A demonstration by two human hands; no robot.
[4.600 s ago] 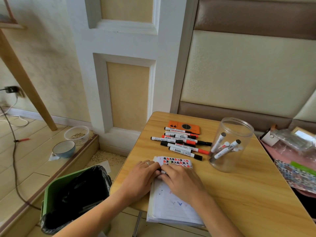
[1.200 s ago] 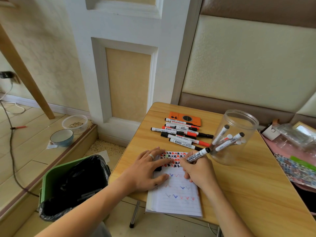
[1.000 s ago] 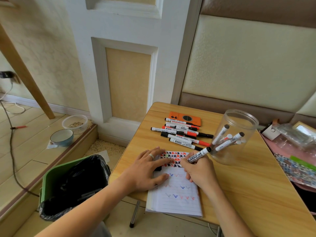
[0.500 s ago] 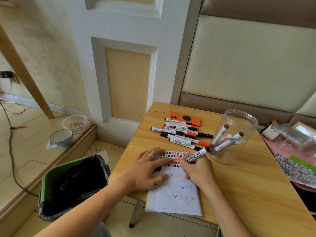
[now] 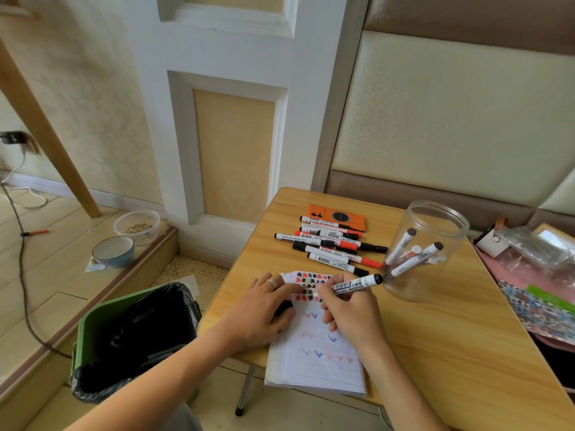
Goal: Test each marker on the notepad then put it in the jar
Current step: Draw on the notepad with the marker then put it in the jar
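A lined notepad [image 5: 314, 365] lies at the table's near edge, with red and blue tick marks on its page. My right hand [image 5: 351, 315] grips a white board marker [image 5: 356, 284] with a black end, tip down at the top of the page. My left hand [image 5: 261, 312] presses flat on the pad's left side, and a black cap [image 5: 282, 306] lies under its fingers. A clear plastic jar [image 5: 435, 219] stands to the right with several markers [image 5: 413, 253] inside. Several black and red markers [image 5: 329, 247] lie in a row behind the pad.
An orange card [image 5: 336, 215] lies under the far markers on the wooden table [image 5: 451, 337]. A green bin with a black liner [image 5: 133, 334] stands left of the table. Two bowls [image 5: 113, 251] sit on the floor. Clutter in plastic [image 5: 535, 253] lies at the right.
Since 4.6 s ago the cover was folded back and my right hand took up a marker. Over the last second the marker only shifted slightly on the page.
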